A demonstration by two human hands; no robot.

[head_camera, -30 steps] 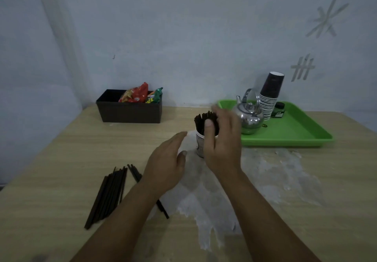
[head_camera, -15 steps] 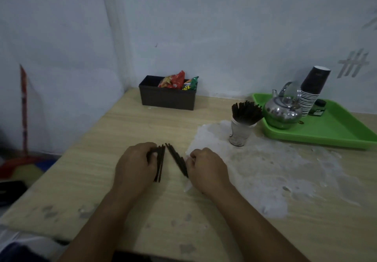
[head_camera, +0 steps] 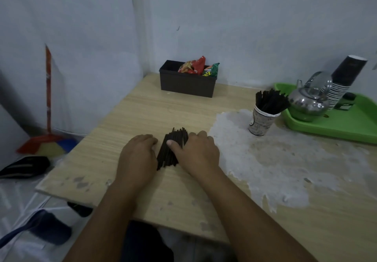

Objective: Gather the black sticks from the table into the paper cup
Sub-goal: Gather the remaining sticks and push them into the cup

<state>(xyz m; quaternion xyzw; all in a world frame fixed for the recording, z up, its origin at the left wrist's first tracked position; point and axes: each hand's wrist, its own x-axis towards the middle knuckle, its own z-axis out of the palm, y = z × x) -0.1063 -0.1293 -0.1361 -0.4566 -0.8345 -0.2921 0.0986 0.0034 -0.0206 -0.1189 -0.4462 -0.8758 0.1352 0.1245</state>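
A bundle of black sticks (head_camera: 170, 149) lies flat on the wooden table (head_camera: 142, 110), squeezed between my two hands. My left hand (head_camera: 138, 155) presses against the bundle's left side with curled fingers. My right hand (head_camera: 197, 152) presses on its right side, thumb laid across the top of the sticks. The patterned paper cup (head_camera: 261, 124) stands upright to the right and farther back, holding several black sticks (head_camera: 270, 100) that fan out of its rim.
A green tray (head_camera: 334, 127) at the right holds a metal kettle (head_camera: 308, 98) and a stack of dark paper cups (head_camera: 344, 78). A dark box (head_camera: 186, 84) of snack packets sits at the back. A white worn patch (head_camera: 271, 159) covers the table's right side. The table's edge runs left of my hands.
My hands have drawn two separate groups of sticks together into one bundle between them. The view has shifted left and down.
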